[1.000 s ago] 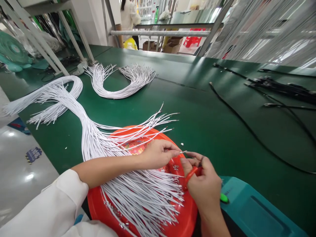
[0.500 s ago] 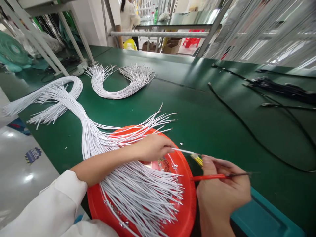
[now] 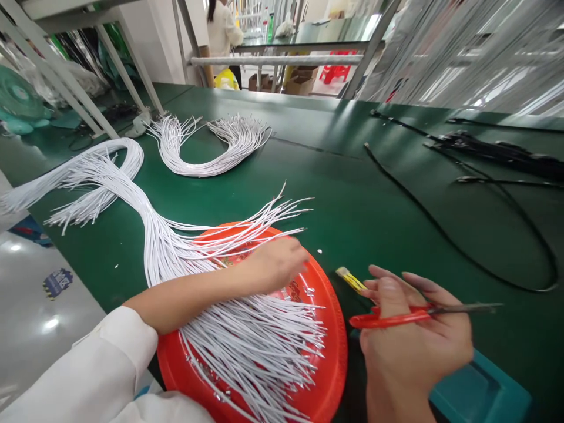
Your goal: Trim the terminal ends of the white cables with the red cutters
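My left hand (image 3: 282,264) is over the red basin (image 3: 337,329), fingers curled in and slightly blurred; whatever they hold is hidden. Under that forearm, a thick bundle of white wires (image 3: 259,335) fans out across the basin, cut ends toward the right rim. More wire ends (image 3: 282,211) spread over the basin's far edge. To the right, my right hand (image 3: 414,341) holds scissors (image 3: 405,317) with red handles, their blades pointing right. Beside its fingertips is a small yellow object with a pale end (image 3: 351,281), its kind unclear.
A curved bundle of white wires (image 3: 211,164) lies farther back on the green table (image 3: 326,194), and another bundle (image 3: 88,176) at left. Black cables (image 3: 497,153) stretch along the right. A teal tray (image 3: 484,388) sits beneath my right wrist. A person (image 3: 222,35) stands beyond the table.
The white wire stretched between my hands is no longer visible there. My right hand has shifted right with the scissors, away from my left hand. The yellow object shows more fully.
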`<state>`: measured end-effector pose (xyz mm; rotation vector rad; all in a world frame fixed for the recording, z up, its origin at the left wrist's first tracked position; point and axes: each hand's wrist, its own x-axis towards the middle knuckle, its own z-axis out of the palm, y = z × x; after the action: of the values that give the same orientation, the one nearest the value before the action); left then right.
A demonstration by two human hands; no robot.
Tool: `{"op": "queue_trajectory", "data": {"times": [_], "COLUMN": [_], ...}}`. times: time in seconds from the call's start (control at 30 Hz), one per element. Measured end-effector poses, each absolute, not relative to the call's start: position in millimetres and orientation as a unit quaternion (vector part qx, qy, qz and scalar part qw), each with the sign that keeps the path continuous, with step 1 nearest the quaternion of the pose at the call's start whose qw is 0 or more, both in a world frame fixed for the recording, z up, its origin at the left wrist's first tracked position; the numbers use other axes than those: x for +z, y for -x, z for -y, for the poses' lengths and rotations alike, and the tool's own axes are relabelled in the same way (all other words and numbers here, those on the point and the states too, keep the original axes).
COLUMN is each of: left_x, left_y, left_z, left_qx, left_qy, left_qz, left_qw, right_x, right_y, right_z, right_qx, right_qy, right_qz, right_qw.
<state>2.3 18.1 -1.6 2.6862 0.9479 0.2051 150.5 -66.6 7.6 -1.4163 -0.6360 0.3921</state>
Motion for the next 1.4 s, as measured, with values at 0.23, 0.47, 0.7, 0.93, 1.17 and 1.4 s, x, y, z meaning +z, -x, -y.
{"op": "queue_trajectory", "data": {"times": [0.23,0.47,0.7,0.93,1.17,1.4], "left_x": [-22,-2,13,7,-11,-28], "left_y": [-14,-7,-7,-8,-6,-7], "left_z": [18,-1,-5,-9,-9,-8], "left_qx": [-0.084,0.08,0.288,0.163,0.035,0.065], "left_qy": [-0.923,-0.831,-0.663,-0.729,-0.872,-0.907], "left_qz": [-0.263,-0.424,-0.44,-0.403,-0.358,-0.361], "left_qw": [0.269,0.351,0.533,0.528,0.332,0.206], "right_x": [10,7,1,-2,-3,-3], "right_y": [-148,-149,-143,-146,-153,-152], "right_z": [67,68,68,66,66,66], "right_qx": [0.193,0.229,0.293,0.28,0.266,0.268], "right_qy": [0.627,0.631,0.651,0.666,0.658,0.653], "right_qz": [0.284,0.289,0.311,0.313,0.315,0.309], "right_qw": [0.7,0.683,0.628,0.617,0.63,0.637]}}
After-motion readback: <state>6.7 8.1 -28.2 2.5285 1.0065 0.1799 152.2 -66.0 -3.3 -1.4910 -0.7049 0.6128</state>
